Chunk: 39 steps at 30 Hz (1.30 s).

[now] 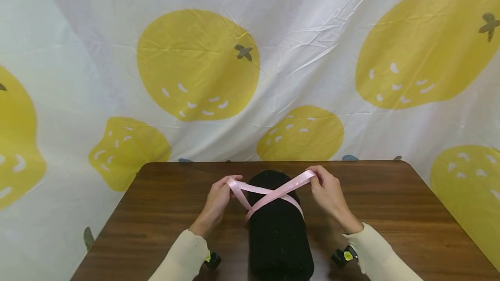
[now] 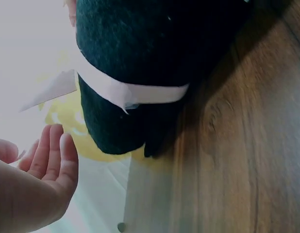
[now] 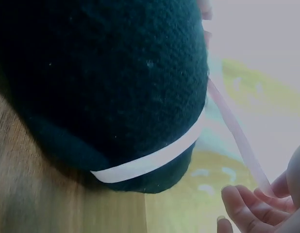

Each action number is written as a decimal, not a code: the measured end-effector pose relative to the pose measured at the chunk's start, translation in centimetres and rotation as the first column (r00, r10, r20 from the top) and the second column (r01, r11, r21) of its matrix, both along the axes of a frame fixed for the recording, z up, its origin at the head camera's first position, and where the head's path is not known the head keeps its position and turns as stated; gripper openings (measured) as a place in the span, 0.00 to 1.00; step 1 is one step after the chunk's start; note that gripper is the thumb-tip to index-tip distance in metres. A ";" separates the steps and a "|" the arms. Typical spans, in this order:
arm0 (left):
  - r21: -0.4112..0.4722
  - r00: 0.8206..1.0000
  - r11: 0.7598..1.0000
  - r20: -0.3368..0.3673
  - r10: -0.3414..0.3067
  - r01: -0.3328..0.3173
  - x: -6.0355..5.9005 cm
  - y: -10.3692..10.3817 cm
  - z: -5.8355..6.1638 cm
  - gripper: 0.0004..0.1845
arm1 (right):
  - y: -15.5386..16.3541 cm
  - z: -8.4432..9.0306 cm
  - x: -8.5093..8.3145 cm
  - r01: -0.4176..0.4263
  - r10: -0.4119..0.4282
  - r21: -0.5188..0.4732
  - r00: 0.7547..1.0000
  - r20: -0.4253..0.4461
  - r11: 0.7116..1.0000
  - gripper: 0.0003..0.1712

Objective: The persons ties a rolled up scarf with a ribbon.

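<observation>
A long black fabric-covered form (image 1: 279, 237) with a rounded top lies on the table, pointing away from me. Round its far part runs a pink satin ribbon (image 1: 280, 191), whose two lengths cross above the form. To the left, my left hand (image 1: 216, 200) pinches one length, which folds over at the fingers. My right hand (image 1: 329, 191) pinches the other length between thumb and fingers, up and to the right. In the left wrist view the ribbon band (image 2: 155, 94) lies against the form's side; the right wrist view shows the band (image 3: 150, 165) on the opposite side.
The dark wooden table (image 1: 156, 211) has its far edge just beyond the form. Behind it hangs a white cloth (image 1: 297, 68) printed with yellow fruit. Small black wrist devices (image 1: 343, 256) sit under both sleeves, close to the tabletop.
</observation>
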<state>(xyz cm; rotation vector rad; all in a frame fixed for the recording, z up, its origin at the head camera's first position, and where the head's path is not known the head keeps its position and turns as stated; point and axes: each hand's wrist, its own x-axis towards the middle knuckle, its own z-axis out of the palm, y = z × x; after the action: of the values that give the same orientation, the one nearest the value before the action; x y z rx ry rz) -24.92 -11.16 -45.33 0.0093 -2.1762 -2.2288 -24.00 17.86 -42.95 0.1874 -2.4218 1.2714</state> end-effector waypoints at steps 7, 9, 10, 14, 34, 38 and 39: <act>0.066 0.999 0.998 0.043 -0.015 0.012 -0.1 -1.0 -0.6 0.17 | 1.1 -0.4 -0.2 -0.011 0.018 -0.078 0.997 0.079 0.997 0.10; 0.071 0.999 0.997 0.047 -0.014 0.011 -0.1 -1.3 -0.8 0.18 | 1.4 -0.6 -0.2 -0.027 0.037 -0.107 0.994 0.100 0.994 0.10; 0.074 0.999 0.997 0.051 -0.014 0.010 -0.1 -1.4 -0.9 0.18 | 1.6 -0.7 -0.2 -0.035 0.049 -0.121 0.993 0.110 0.992 0.11; 0.084 0.999 0.996 0.053 -0.006 0.001 -0.2 -1.7 -1.0 0.18 | 2.1 -0.9 -0.3 -0.060 0.084 -0.172 0.987 0.137 0.983 0.11; 0.174 0.995 0.985 0.102 0.001 -0.019 -0.1 -3.3 -1.9 0.19 | 3.7 -2.3 -0.4 -0.058 0.139 -0.324 0.962 0.234 0.944 0.14; 0.185 0.989 0.982 0.147 0.005 -0.033 -0.2 -3.6 -2.0 0.20 | 3.9 -2.5 -0.4 -0.057 0.144 -0.343 0.961 0.234 0.937 0.15; 0.187 0.988 0.982 0.156 0.004 -0.033 -0.2 -3.7 -2.1 0.21 | 4.0 -2.5 -0.4 -0.055 0.144 -0.346 0.961 0.236 0.937 0.15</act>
<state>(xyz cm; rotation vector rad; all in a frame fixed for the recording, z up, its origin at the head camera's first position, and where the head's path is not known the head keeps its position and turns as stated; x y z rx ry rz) -25.08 -14.82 -47.40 0.2130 -2.0118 -2.4937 -24.45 21.82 -45.47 0.0499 -2.3755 1.8356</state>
